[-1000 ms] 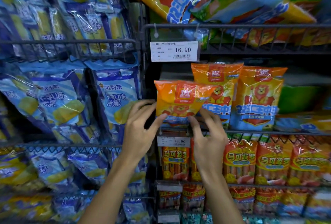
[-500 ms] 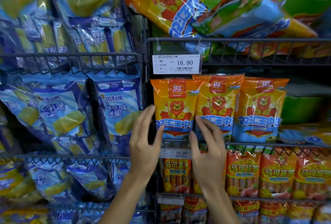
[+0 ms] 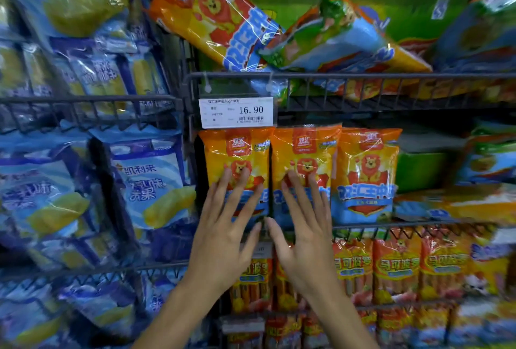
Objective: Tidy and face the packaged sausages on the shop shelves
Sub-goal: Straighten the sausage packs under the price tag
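Three orange lion-print sausage packs stand upright, faces forward, side by side on the middle wire shelf (image 3: 418, 225). My left hand (image 3: 227, 225) lies flat with spread fingers on the lower front of the left pack (image 3: 234, 153). My right hand (image 3: 303, 223) lies flat the same way on the middle pack (image 3: 305, 150). The right pack (image 3: 367, 175) stands untouched beside them. Neither hand grips anything.
A white price tag reading 16.90 (image 3: 236, 112) hangs above the packs. Tumbled sausage packs (image 3: 223, 21) lie on the upper shelf. Red-orange sausage packs (image 3: 395, 267) fill the shelf below. Blue snack bags (image 3: 145, 181) crowd the left racks.
The left pack, tilted and held at its lower corners a second ago, now stands upright in line. Both hands have moved up and flattened onto the pack fronts.
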